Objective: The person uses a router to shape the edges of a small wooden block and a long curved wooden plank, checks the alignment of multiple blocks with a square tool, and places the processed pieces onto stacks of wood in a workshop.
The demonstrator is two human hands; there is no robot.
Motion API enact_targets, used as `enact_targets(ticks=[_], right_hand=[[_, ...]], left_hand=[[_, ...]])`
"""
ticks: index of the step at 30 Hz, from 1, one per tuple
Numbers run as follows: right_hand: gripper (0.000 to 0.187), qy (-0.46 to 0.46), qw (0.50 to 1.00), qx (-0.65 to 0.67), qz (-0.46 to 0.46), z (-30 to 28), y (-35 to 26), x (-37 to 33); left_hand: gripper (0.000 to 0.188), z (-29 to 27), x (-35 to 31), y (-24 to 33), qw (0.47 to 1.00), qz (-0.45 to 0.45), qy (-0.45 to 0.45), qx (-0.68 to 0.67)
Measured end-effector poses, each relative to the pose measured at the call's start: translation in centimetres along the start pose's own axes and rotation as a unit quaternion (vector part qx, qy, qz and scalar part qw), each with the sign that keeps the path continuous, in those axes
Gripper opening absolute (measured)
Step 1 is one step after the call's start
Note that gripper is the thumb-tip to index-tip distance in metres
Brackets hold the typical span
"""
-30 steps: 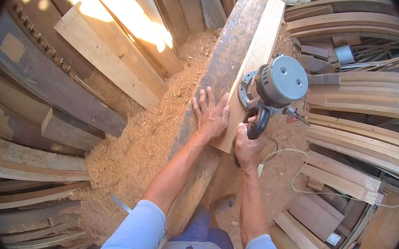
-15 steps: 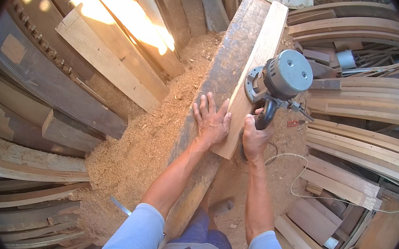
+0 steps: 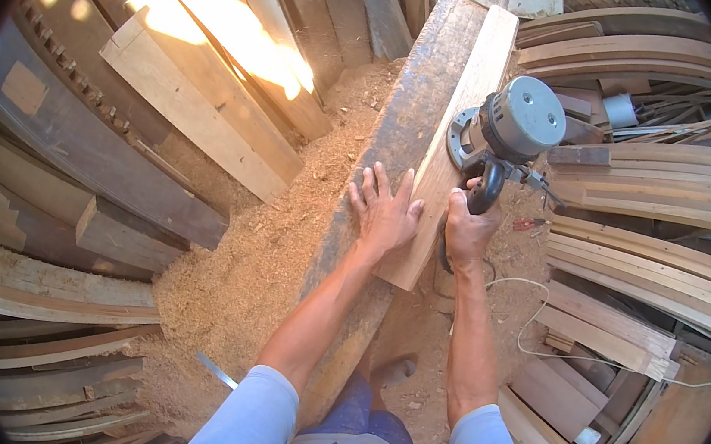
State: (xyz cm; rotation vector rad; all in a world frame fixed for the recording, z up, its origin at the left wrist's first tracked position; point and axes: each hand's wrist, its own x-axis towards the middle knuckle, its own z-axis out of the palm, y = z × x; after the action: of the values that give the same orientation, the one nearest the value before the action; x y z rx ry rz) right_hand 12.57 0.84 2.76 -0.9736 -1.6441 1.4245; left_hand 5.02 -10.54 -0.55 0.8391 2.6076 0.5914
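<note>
A pale plank [image 3: 471,95] lies lengthwise on a worn, dark wooden beam [image 3: 410,89]. My left hand [image 3: 385,210] presses flat with spread fingers, across the beam and the plank's left edge near its close end. My right hand [image 3: 470,225] is wrapped around the black handle of a router [image 3: 524,118] with a round grey motor housing. The router's round base rests against the plank's right edge, its body leaning out to the right. Its cutting bit is hidden from view.
Sawdust and shavings [image 3: 238,270] cover the ground left of the beam. Stacked boards [image 3: 654,180] line the right side, with more planks [image 3: 204,93] at the left. A pale cord [image 3: 527,322] runs across the right side, near a small red-handled tool [image 3: 529,225].
The router has shifted slightly to the right and tilted a little, my right hand moving with it. My left hand stays on the plank, its fingers slightly shifted.
</note>
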Motion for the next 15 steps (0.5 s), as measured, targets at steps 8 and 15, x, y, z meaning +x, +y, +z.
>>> enact_targets(ticks=[8, 15], right_hand=[[0.018, -0.003, 1.0, 0.009, 0.01, 0.4, 0.5, 1.8], [0.018, -0.014, 0.999, 0.0, -0.038, 0.7, 1.4, 4.0]], left_hand=[[0.061, -1.1, 5.5, 4.0, 0.995, -0.092, -0.038, -0.019], [0.05, 2.6, 5.1, 4.1, 0.992, -0.075, 0.102, -0.029]])
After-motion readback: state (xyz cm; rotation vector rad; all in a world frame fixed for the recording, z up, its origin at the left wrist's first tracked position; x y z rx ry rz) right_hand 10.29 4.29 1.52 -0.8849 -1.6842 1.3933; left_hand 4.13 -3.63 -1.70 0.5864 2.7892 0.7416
